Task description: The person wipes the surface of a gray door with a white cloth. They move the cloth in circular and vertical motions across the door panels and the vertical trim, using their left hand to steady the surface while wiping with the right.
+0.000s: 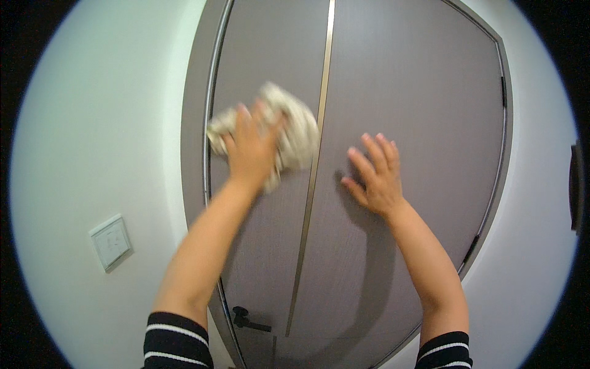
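Note:
My left hand (253,147) is on a crumpled cream cloth (298,132), against the upper left part of a grey-brown door (424,80). Its fingers bend over the bunched fabric, and both hand and cloth are a little blurred. To the right of the door's gold strip (311,184), my right hand (380,178) is raised in front of the panel with fingers apart and nothing in it. A shadow of that arm falls on the door just below and left of it. Whether the right fingertips touch the surface I cannot tell.
Low on the door's left side is a black lever handle (252,321). A white wall switch (111,242) sits on the pale wall at left. Black hinges (471,251) line the right edge of the frame. At far right a dark object (575,187) stands out from the wall.

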A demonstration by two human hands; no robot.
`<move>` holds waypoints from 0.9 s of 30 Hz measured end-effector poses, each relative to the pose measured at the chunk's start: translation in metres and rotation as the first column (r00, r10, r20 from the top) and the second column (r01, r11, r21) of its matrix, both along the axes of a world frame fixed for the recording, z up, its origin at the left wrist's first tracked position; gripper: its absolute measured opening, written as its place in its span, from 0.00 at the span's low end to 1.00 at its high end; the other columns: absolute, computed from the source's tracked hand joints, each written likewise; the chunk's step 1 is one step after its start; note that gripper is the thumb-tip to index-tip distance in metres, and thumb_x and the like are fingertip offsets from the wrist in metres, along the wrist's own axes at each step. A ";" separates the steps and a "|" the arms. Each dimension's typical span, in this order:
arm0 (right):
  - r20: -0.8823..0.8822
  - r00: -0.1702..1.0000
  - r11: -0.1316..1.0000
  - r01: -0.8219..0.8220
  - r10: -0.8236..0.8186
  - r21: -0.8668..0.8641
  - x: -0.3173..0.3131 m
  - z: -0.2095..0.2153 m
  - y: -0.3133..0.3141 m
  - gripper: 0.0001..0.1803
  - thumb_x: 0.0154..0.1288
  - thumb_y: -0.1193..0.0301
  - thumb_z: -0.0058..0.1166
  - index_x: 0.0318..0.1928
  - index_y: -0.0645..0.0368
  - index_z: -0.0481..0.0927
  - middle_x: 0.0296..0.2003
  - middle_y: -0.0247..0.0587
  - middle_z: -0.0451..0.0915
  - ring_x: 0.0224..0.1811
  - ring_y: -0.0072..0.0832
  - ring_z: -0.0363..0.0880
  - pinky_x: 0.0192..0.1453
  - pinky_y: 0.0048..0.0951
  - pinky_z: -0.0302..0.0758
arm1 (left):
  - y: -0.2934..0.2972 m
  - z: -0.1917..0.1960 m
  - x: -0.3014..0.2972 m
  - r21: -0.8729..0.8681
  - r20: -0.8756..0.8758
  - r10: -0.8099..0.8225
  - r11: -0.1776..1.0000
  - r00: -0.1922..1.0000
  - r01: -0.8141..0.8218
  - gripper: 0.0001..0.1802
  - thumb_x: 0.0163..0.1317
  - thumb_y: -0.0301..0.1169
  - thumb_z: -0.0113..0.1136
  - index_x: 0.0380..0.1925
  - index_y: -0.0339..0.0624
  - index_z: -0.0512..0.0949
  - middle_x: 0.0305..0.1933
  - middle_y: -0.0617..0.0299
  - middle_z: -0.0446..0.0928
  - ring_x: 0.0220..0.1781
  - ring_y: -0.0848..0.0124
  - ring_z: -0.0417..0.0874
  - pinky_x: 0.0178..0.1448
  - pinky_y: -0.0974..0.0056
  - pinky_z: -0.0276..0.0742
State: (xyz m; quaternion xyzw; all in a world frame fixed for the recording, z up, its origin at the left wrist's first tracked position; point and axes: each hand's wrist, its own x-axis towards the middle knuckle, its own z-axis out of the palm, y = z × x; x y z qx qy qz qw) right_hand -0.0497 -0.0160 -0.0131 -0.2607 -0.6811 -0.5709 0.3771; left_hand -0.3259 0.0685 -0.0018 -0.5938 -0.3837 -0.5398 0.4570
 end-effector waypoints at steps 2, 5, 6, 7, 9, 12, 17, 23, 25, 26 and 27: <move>-0.219 0.963 0.987 0.148 -0.157 -0.054 0.003 0.008 0.005 0.31 0.63 0.50 0.54 0.65 0.43 0.70 0.70 0.40 0.60 0.75 0.40 0.50 0.74 0.54 0.46 | 0.010 0.074 -0.022 -0.009 0.283 0.040 0.999 0.958 -0.039 0.31 0.68 0.45 0.51 0.70 0.72 0.58 0.77 0.56 0.49 0.76 0.43 0.48 0.68 0.25 0.44; -0.226 0.951 0.977 0.208 -0.212 -0.040 -0.001 0.004 0.013 0.33 0.64 0.46 0.49 0.67 0.42 0.68 0.71 0.41 0.57 0.75 0.41 0.48 0.74 0.54 0.44 | -0.007 0.101 -0.014 -0.093 0.382 0.046 0.996 0.923 -0.011 0.36 0.63 0.51 0.54 0.71 0.68 0.57 0.77 0.54 0.45 0.76 0.43 0.47 0.69 0.25 0.43; -0.227 0.950 0.977 0.210 -0.214 -0.041 -0.002 0.002 0.015 0.32 0.64 0.46 0.49 0.67 0.42 0.68 0.71 0.41 0.57 0.75 0.42 0.48 0.74 0.54 0.43 | -0.003 0.083 0.002 0.005 0.303 0.020 1.000 0.953 -0.023 0.39 0.60 0.56 0.56 0.71 0.68 0.58 0.77 0.52 0.45 0.76 0.42 0.46 0.69 0.25 0.41; -0.227 0.947 0.974 0.220 -0.226 -0.052 0.007 0.000 0.012 0.32 0.64 0.47 0.49 0.67 0.41 0.68 0.71 0.41 0.57 0.75 0.42 0.48 0.74 0.54 0.43 | -0.011 0.057 0.026 -0.046 0.190 0.062 0.997 0.980 -0.054 0.38 0.61 0.56 0.54 0.71 0.67 0.58 0.78 0.52 0.43 0.76 0.42 0.45 0.69 0.25 0.40; -0.225 0.945 0.971 0.235 -0.238 -0.040 0.015 0.000 0.005 0.31 0.65 0.48 0.49 0.67 0.41 0.68 0.72 0.40 0.57 0.75 0.41 0.48 0.74 0.54 0.43 | -0.022 -0.015 0.055 0.010 -0.049 -0.061 0.998 0.997 0.061 0.38 0.58 0.59 0.56 0.68 0.68 0.62 0.77 0.53 0.47 0.76 0.43 0.47 0.68 0.24 0.39; -0.231 0.949 0.977 0.209 -0.215 -0.050 0.009 0.001 0.006 0.31 0.65 0.49 0.49 0.67 0.41 0.68 0.72 0.40 0.57 0.75 0.41 0.48 0.75 0.53 0.42 | -0.022 -0.168 0.066 0.094 -0.520 -0.136 0.972 0.843 0.214 0.33 0.53 0.58 0.58 0.62 0.74 0.69 0.75 0.61 0.56 0.73 0.47 0.58 0.66 0.26 0.49; -0.231 0.957 0.985 0.172 -0.174 -0.029 0.004 0.001 0.012 0.28 0.66 0.50 0.49 0.65 0.41 0.70 0.71 0.40 0.59 0.75 0.41 0.51 0.75 0.51 0.42 | -0.020 -0.106 0.021 0.006 -0.701 -0.136 0.981 0.700 0.196 0.27 0.53 0.50 0.60 0.56 0.70 0.75 0.74 0.62 0.59 0.71 0.53 0.64 0.67 0.38 0.60; -0.258 0.948 0.983 0.181 -0.186 -0.045 0.010 0.002 0.005 0.28 0.66 0.51 0.49 0.65 0.40 0.71 0.70 0.40 0.60 0.74 0.41 0.52 0.75 0.50 0.42 | 0.010 0.112 -0.007 0.170 0.140 0.173 0.966 0.975 -0.195 0.32 0.63 0.47 0.52 0.67 0.54 0.64 0.76 0.52 0.51 0.76 0.46 0.48 0.69 0.30 0.47; -0.252 0.955 0.987 0.157 -0.159 -0.028 0.002 0.003 0.008 0.28 0.66 0.51 0.49 0.65 0.40 0.71 0.70 0.40 0.60 0.74 0.41 0.52 0.75 0.50 0.42 | 0.012 0.148 -0.010 0.177 0.261 0.103 0.972 0.960 -0.152 0.32 0.66 0.49 0.47 0.69 0.55 0.62 0.78 0.56 0.48 0.77 0.45 0.44 0.69 0.27 0.45; -0.248 0.956 0.987 0.157 -0.158 -0.023 0.002 0.003 0.008 0.27 0.66 0.51 0.49 0.65 0.40 0.71 0.70 0.40 0.60 0.74 0.41 0.52 0.75 0.50 0.42 | 0.013 0.154 0.003 0.187 0.250 0.041 0.978 0.967 -0.090 0.32 0.66 0.49 0.47 0.69 0.55 0.62 0.77 0.56 0.49 0.77 0.45 0.45 0.69 0.27 0.44; -0.248 0.957 0.988 0.152 -0.153 -0.025 0.002 0.004 0.008 0.27 0.66 0.51 0.49 0.64 0.40 0.71 0.70 0.40 0.60 0.74 0.41 0.52 0.75 0.50 0.43 | 0.014 0.152 0.018 0.203 0.190 0.017 0.978 0.982 -0.056 0.32 0.65 0.49 0.48 0.69 0.55 0.63 0.77 0.57 0.49 0.77 0.46 0.46 0.69 0.26 0.44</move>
